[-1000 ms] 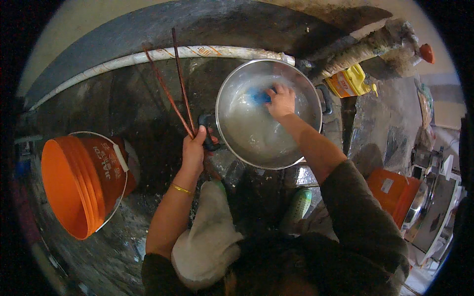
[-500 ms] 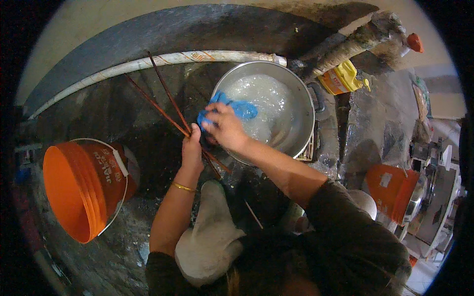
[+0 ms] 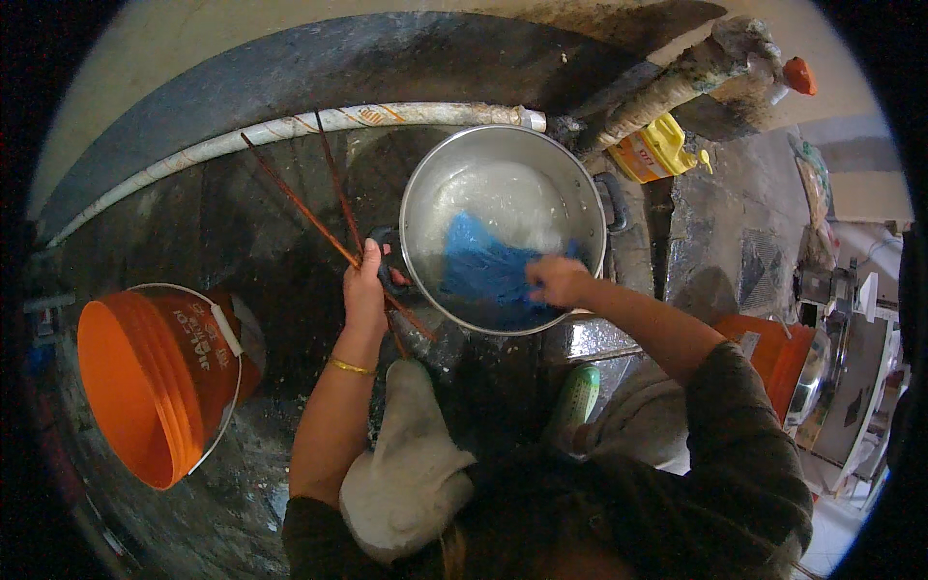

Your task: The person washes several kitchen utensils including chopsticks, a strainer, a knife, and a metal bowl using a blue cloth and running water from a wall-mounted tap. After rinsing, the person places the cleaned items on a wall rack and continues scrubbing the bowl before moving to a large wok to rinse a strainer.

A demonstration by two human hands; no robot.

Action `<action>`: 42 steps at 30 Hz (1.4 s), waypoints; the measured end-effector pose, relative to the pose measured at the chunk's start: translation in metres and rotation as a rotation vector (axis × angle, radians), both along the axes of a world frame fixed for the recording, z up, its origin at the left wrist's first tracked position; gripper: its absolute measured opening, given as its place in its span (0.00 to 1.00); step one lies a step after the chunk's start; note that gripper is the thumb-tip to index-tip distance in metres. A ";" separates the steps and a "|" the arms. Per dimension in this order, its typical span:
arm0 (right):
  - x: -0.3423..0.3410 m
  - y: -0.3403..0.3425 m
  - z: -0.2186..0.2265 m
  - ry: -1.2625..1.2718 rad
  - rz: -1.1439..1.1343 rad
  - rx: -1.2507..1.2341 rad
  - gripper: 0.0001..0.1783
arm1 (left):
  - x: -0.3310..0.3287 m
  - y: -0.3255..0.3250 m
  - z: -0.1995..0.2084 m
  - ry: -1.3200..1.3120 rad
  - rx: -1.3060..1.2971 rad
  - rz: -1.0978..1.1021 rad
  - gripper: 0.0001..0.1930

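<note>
Left of a large metal pot, my left hand is closed around two long reddish-brown sticks. They spread apart toward the wall, and their other ends stick out below the fist. My right hand reaches over the pot's near right side with its fingers closed on a blue cloth. The cloth lies spread in the cloudy water inside the pot, partly under the surface. Beside my left hand is one dark pot handle; the other handle is on the far right side.
An orange bucket with a white-gripped wire handle lies tilted on the wet dark floor at left. A white pipe runs along the wall. Behind the pot stands a yellow jug. Another orange bucket is at right.
My right hand has moved from the left rim, beside the sticks, to the pot's right side. The blue cloth went with it, from bunched up to spread in the water. My left hand still grips the sticks.
</note>
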State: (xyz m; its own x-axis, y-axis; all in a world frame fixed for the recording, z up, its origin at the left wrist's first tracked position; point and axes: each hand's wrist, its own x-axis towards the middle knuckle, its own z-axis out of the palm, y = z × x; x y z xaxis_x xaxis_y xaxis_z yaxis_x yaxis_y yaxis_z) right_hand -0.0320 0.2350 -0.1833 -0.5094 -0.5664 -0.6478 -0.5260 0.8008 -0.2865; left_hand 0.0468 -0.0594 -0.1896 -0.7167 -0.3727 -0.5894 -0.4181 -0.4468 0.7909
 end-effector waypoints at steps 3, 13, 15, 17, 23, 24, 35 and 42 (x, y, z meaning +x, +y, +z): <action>-0.015 -0.009 -0.011 0.402 -0.127 -0.061 0.29 | -0.001 0.000 -0.003 0.006 -0.064 -0.014 0.25; -0.056 -0.052 -0.061 0.221 -0.345 -0.087 0.32 | -0.002 0.001 -0.008 0.075 -0.073 0.025 0.24; -0.067 -0.036 -0.046 0.194 -0.522 -0.379 0.25 | -0.002 0.000 -0.008 0.075 -0.056 -0.001 0.25; -0.069 -0.014 -0.019 -0.142 -0.806 -0.607 0.22 | -0.001 0.001 -0.009 0.087 -0.054 -0.008 0.25; -0.045 0.050 0.056 -0.146 -1.350 -1.037 0.13 | -0.002 0.003 -0.010 0.107 0.053 0.014 0.25; -0.037 0.058 0.060 -0.111 -1.421 -0.911 0.15 | -0.002 0.004 -0.010 0.088 0.066 0.027 0.25; 0.063 0.044 0.018 -0.085 -1.565 -0.762 0.38 | -0.004 0.004 -0.006 0.007 0.209 0.047 0.21; 0.063 0.045 -0.023 -0.252 -1.871 -0.716 0.20 | -0.015 0.026 0.066 0.012 0.258 -0.051 0.21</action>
State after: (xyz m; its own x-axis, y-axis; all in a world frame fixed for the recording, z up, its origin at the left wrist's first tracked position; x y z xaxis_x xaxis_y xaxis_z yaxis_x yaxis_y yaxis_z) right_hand 0.0310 0.2797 -0.2062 -0.6123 0.3113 -0.7268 0.7500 -0.0621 -0.6585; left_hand 0.0315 -0.0339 -0.1239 -0.7381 -0.1739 -0.6519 -0.4368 -0.6132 0.6581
